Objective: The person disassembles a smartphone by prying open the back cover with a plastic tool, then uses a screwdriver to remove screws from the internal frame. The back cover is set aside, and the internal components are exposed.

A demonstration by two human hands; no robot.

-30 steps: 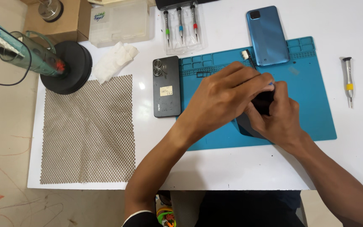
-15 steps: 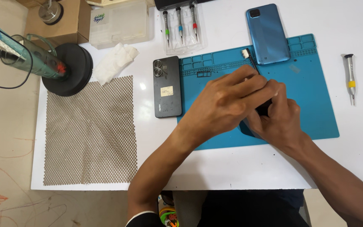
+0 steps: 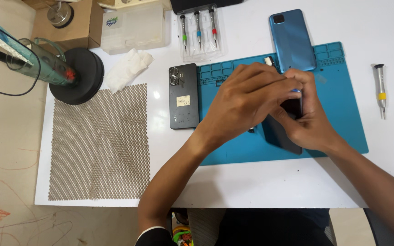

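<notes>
— Dark phone (image 3: 282, 132): where?
— On the blue mat (image 3: 343, 114), right of centre, mostly hidden under both hands. Only a dark slab showing below the knuckles, lower end towards the near edge of the mat.
— Long axis?
— Roughly away-and-towards the body, tilted a little; upper end tucked under the fingers, lower end poking out beneath.
— Right hand (image 3: 313, 120)?
— Wrapped round the right side of the phone, fingers curled over its top end, gripping it. Directly on it, so the nearer of the two.
— Left hand (image 3: 247, 102)?
— Reaching in from the left, lying over the phone's upper half, fingertips meeting those of the right at the top edge. Pinched on something small there or just pressing on the phone: cannot tell, contact point covered.
— Around it?
— Black phone (image 3: 183, 96) face down just off the mat's left edge, upright the same way. Blue phone back (image 3: 292, 40) at the far edge of the mat, beyond the hands. Pack of three screwdrivers (image 3: 199, 32) further back. Single screwdriver (image 3: 380, 89) well apart on the white table (image 3: 251, 187), to the right. Mesh pad (image 3: 99, 141) and crumpled tissue (image 3: 127, 68) far left.
</notes>
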